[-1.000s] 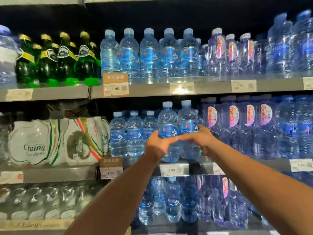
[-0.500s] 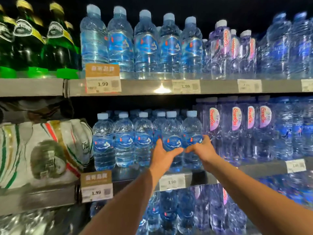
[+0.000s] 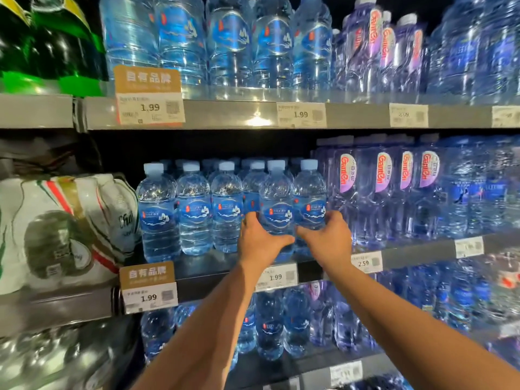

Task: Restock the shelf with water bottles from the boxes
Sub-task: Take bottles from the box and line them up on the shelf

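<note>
Gripping is noted on both sides. The fingers [image 3: 250, 220] of the left hand [image 3: 260, 244] are curled round the left flank of bottle A [image 3: 277, 204], and the thumb is laid across its front below the blue label. The fingers [image 3: 336, 218] of the right hand [image 3: 327, 242] are curled round the right flank of bottle B [image 3: 309, 198], with the thumb pointed inward across its lower front. The two thumb tips are nearly met between the bottles. Both bottles are held upright, just beside each other, at the front of the middle shelf [image 3: 416, 253]. Whether their bases are rested on it cannot be told, as they are partly hidden by the hands.

Bottle A and bottle B are placed at the right end of a row of matching blue-label bottles [image 3: 194, 212], with more caps seen behind. Just to the right, purple-label bottles [image 3: 384, 175] are packed in. Price tags are fixed along the shelf edge: a 1.99 tag [image 3: 277, 277] below the hands and a 2.59 tag [image 3: 366, 262] beside it. To the left, a shrink-wrapped pack [image 3: 64, 229] is lodged.

On the upper shelf [image 3: 230, 115], larger blue-label bottles [image 3: 230, 43] and green bottles [image 3: 50, 43] are stood. Below the middle shelf, further water bottles [image 3: 270, 327] are stocked. The background behind the stock is dark.
</note>
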`<state>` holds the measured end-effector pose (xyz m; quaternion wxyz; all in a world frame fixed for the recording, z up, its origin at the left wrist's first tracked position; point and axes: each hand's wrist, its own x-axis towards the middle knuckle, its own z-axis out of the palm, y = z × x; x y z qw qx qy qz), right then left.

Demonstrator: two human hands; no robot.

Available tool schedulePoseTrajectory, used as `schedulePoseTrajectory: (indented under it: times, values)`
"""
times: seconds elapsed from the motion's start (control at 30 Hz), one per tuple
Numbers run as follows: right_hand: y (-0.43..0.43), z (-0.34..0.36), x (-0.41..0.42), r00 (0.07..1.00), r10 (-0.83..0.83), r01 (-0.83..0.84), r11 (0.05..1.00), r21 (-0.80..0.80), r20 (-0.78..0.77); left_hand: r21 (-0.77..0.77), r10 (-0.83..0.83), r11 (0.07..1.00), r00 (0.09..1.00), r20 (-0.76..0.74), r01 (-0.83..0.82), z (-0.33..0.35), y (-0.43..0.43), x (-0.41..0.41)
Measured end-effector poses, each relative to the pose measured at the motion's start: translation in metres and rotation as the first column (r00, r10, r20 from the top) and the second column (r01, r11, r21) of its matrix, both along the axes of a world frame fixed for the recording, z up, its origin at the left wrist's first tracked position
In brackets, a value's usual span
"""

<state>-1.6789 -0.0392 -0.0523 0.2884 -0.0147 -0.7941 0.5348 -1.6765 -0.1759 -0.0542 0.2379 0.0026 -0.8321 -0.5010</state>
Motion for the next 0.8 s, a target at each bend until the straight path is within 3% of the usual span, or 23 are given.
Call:
schedulePoseTrajectory:
  times: [0.47, 0.67, 0.73, 0.8]
  values:
    - [0.01, 0.001, 0.003, 0.988, -0.153, 0.153, 0.988, 0.023, 0.016, -0.171, 0.049, 0.984, 0.997, -0.061, -0.059, 0.0, 0.012, -0.002]
    - [0.025, 0.0, 0.009, 0.995, -0.089, 0.086, 0.994, 0.063, 0.052, -0.191, 0.016, 0.981, 0.999, -0.04, -0.023, 0.001, 0.011, 0.009]
    - [0.035, 0.004, 0.014, 0.996, -0.036, 0.025, 0.992, 0.127, 0.082, -0.194, 0.013, 0.981, 1.0, -0.004, -0.014, 0.006, 0.011, 0.02]
    - [0.047, 0.009, 0.02, 0.992, -0.007, -0.03, 0.955, 0.295, 0.123, -0.262, 0.053, 0.964, 0.998, 0.029, -0.044, 0.011, 0.011, 0.031]
